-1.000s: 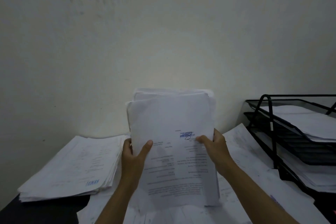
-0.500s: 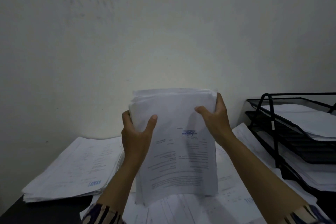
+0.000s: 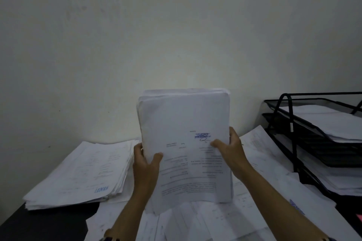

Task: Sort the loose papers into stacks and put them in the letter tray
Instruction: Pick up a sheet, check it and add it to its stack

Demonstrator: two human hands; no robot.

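Your left hand and right hand are gripping the side edges of a paper bundle, holding it upright above the loose sheets covering the surface. A second stack is lying toward the left edge; the letter tray is standing at the right edge, holding papers.

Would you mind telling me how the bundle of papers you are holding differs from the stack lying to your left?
The held bundle stands upright, gripped at its sides by the left hand and right hand; the left stack lies flat, untouched. The held bundle's edges look squared; the left stack's edges are fanned. Both are thick piles of white printed sheets.
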